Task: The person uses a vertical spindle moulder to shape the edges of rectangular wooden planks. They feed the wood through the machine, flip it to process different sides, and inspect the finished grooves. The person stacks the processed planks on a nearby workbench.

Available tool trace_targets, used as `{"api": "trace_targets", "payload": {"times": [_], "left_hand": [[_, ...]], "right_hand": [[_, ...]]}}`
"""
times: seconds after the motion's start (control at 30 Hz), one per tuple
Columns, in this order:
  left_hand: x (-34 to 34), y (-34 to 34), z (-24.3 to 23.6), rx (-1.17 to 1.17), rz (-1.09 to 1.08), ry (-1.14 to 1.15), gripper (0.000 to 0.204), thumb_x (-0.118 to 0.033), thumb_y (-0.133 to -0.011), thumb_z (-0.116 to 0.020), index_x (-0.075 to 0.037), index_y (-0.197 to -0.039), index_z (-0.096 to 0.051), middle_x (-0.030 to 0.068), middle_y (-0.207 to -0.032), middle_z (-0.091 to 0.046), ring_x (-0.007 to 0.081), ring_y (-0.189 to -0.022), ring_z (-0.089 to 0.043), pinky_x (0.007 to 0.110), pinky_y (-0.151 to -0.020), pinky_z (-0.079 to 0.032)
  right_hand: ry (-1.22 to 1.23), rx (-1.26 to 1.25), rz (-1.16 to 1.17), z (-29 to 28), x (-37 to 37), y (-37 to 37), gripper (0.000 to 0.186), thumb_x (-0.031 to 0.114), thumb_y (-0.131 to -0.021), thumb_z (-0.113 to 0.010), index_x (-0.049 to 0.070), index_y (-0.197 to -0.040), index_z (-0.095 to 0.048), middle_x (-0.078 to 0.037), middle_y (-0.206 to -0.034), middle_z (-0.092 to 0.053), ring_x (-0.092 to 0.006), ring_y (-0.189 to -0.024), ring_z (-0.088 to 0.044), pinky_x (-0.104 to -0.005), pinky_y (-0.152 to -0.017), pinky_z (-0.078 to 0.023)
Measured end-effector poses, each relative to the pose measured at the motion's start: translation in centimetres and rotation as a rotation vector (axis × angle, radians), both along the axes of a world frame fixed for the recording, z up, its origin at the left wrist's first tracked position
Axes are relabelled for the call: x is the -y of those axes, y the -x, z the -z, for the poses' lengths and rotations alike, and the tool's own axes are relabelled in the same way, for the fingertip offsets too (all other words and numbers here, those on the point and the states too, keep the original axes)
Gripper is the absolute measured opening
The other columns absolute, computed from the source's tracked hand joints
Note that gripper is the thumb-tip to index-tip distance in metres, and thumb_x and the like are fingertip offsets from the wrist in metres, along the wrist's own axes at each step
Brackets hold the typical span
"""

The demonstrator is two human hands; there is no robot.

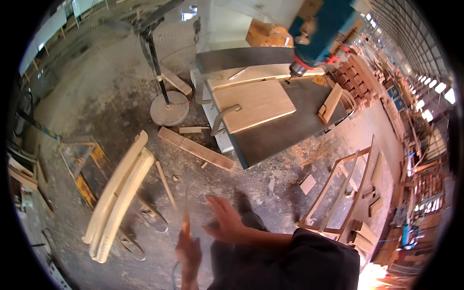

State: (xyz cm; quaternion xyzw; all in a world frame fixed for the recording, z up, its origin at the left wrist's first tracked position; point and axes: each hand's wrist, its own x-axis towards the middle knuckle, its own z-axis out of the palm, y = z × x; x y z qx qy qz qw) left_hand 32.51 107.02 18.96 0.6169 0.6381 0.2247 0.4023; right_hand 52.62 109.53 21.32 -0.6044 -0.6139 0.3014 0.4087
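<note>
Low in the view, my left hand [187, 253] is closed around a thin tool with an orange-brown handle [186, 224]. Its narrow shaft points upward and is blurred, so I cannot tell its exact kind. Just right of it, my right hand [226, 223] has its fingers spread and holds nothing. Both hands are over the floor in front of my dark clothing. Ahead stands a dark machine table [270, 140] with a flat pale wooden board [256, 104] on it, a curved metal clamp [224, 118] reaching over the board's left edge.
A teal drill head [321, 31] hangs above the table. To the left, curved wooden pieces [118, 198] rest on a metal stand. A round-based pole [169, 108] stands beyond. On the right lie a wooden frame [338, 193] and stacked wooden parts [355, 77]; a plank [198, 150] lies on the floor.
</note>
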Motion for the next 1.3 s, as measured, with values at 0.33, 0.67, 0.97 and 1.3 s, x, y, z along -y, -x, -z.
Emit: {"api": "trace_targets", "payload": {"times": [0.33,0.67,0.97,1.3], "left_hand": [[0.5,-23.8,-9.1,0.629,0.479,0.224,0.069,-0.001,-0.094,-0.071,-0.003,-0.155,-0.04,0.0097,-0.116,-0.069,0.0152,-0.099,-0.072,0.029,-0.078,-0.058],[5.7,-36.2,-8.4,0.452,0.363,0.439,0.037,-0.009,-0.104,-0.065,-0.002,-0.14,-0.061,0.0093,-0.095,-0.074,0.0144,-0.089,-0.074,0.032,-0.08,-0.058],[4.6,-40.8,-8.2,0.395,1.008,0.348,0.032,-0.014,-0.1,-0.07,-0.002,-0.13,-0.065,0.0177,-0.098,-0.075,0.0294,-0.093,-0.075,0.038,-0.085,-0.056],[4.4,-43.1,-5.8,0.584,0.989,0.515,0.03,-0.006,-0.103,-0.064,-0.002,-0.132,-0.061,0.0072,-0.092,-0.071,0.0135,-0.086,-0.07,0.032,-0.081,-0.056]], "right_hand": [[0.021,-0.546,0.448,-6.2,-0.7,-19.7,0.062,0.022,-0.1,-0.061,0.003,-0.154,-0.039,-0.026,-0.102,-0.073,-0.0417,-0.092,-0.074,-0.0487,-0.079,-0.057],[0.094,0.01,0.38,-4.1,-7.0,-36.2,0.065,0.015,-0.094,-0.06,0.002,-0.154,-0.037,-0.034,-0.097,-0.07,-0.0559,-0.093,-0.067,-0.0602,-0.08,-0.053],[0.279,0.028,0.272,-5.3,-1.1,-42.5,0.062,0.012,-0.092,-0.059,0.003,-0.151,-0.043,-0.033,-0.098,-0.07,-0.0547,-0.094,-0.068,-0.0575,-0.079,-0.054],[0.118,0.186,0.596,-10.1,0.9,-45.6,0.059,0.01,-0.092,-0.057,0.001,-0.149,-0.043,-0.037,-0.108,-0.068,-0.0571,-0.103,-0.065,-0.0591,-0.09,-0.052]]}}
